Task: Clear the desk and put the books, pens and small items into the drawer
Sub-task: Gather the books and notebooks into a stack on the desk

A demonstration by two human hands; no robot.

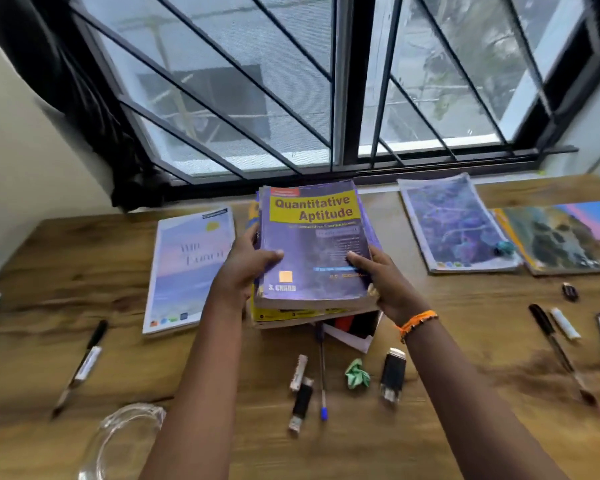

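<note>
Nearest the camera, a coil of clear tubing (129, 434) lies at the front left edge of the wooden worktop (49, 271). Just beyond it, in the middle, small items are scattered close together: a blue-tipped pen (322, 375), a black USB stick (302, 403), a small white tube (298, 372), a crumpled green paper ball (356, 374) and a larger black flash drive (392, 374). A black marker (80, 367) lies well apart to the left, and a black pen (561, 353) with a white cap (565, 323) beside it lies to the right.

Both arms reach forward over these items. The left hand (243, 268) and the right hand (381, 278), which wears an orange wristband (417, 322), clasp a stack of books from either side; thumbs press on the cover of the top one, the purple "Quantitative Aptitude" book (312, 244). A yellow-edged book (291, 315) sits under it. Whether the stack is lifted or resting I cannot tell.

Farther left a pale blue notebook (191, 268) lies flat. To the right lie a purple-patterned notebook (454, 223) and a landscape-cover notebook (565, 237), overlapping at the edge. Behind all, a barred window (291, 81).
</note>
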